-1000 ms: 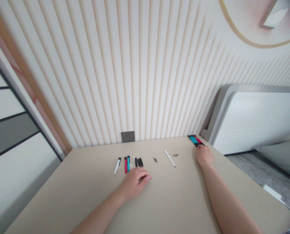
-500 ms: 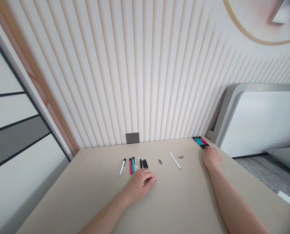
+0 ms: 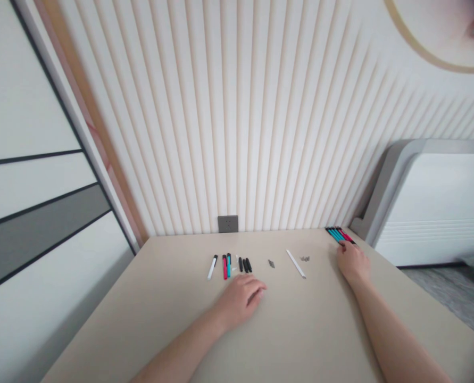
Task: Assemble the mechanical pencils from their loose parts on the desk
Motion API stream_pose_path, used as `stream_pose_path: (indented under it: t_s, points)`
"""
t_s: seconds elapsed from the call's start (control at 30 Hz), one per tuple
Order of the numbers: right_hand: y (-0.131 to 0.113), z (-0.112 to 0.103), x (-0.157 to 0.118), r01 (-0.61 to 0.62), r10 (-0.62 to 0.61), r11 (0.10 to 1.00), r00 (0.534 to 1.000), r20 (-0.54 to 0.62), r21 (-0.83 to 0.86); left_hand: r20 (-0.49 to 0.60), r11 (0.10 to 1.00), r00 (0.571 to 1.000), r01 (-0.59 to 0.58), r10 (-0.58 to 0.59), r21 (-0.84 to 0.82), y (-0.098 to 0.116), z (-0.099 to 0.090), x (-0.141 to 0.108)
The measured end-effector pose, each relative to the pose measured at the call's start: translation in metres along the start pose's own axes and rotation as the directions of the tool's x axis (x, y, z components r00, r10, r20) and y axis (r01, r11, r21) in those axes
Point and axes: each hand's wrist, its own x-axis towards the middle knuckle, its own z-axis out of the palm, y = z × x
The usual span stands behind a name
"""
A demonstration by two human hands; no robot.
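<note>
My left hand (image 3: 242,299) rests on the table, loosely curled with a gap between thumb and fingers and nothing in it. Just beyond its fingers lie several short black pieces (image 3: 245,265), possibly caps or grips. Left of these are a teal pen-like barrel (image 3: 229,266), a red one (image 3: 224,267) and a white one (image 3: 212,267), each with a black end. At the back right, my right hand (image 3: 353,261) is closed at the near end of a row of teal and red pens (image 3: 336,234). A dark bit shows at its fingertips, too small to name.
Small grey metal-looking pieces (image 3: 271,263) lie mid-table, with a white strip (image 3: 296,264) and more small grey bits (image 3: 305,258) to the right. The ribbed wall with a socket (image 3: 227,224) bounds the table's back. A headboard (image 3: 432,207) stands beyond its right edge.
The view has turned slightly left, so everything sits farther right. My right hand has drawn back a little from the near ends of the pen row. My left hand stays about where it was.
</note>
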Motion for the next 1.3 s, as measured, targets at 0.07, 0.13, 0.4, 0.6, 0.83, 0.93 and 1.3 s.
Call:
stream_pose_path:
  t_s: [0.07, 0.13, 0.4, 0.6, 0.83, 0.93, 1.3]
  points:
    - [-0.008, -0.001, -0.006, 0.100, -0.099, 0.994, 0.994, -0.040, 0.034, 0.058, 0.983, 0.995, -0.090, 0.082, 0.157, 0.000, -0.007, -0.006]
    - [-0.021, -0.003, -0.014, 0.195, -0.190, 0.978, 0.978, -0.082, 0.067, 0.135, 0.935, 0.980, -0.181, 0.145, 0.307, -0.006, -0.019, -0.014]
    - [-0.102, -0.023, -0.079, 0.621, -0.613, 0.753, 0.782, -0.110, 0.217, -0.198, 0.906, 0.977, 0.152, -0.078, 0.394, -0.059, -0.053, -0.045]
    - [-0.141, -0.034, -0.135, 0.808, -0.832, 0.487, 0.545, -0.107, 0.332, -0.099, 0.928, 0.994, 0.076, -0.043, 0.364, -0.064, -0.045, -0.050]
    - [-0.146, -0.029, -0.147, 0.808, -0.858, 0.466, 0.512, -0.038, 0.361, -0.102, 0.951, 0.994, 0.064, -0.034, 0.303, -0.065, -0.043, -0.051]
    - [-0.143, -0.026, -0.142, 0.783, -0.828, 0.524, 0.560, -0.014, 0.335, -0.118, 0.954, 0.992, 0.072, -0.039, 0.291, -0.063, -0.043, -0.051]
    - [-0.142, -0.019, -0.140, 0.756, -0.796, 0.588, 0.604, 0.041, 0.286, -0.137, 0.957, 0.990, 0.080, -0.043, 0.278, -0.059, -0.044, -0.052]
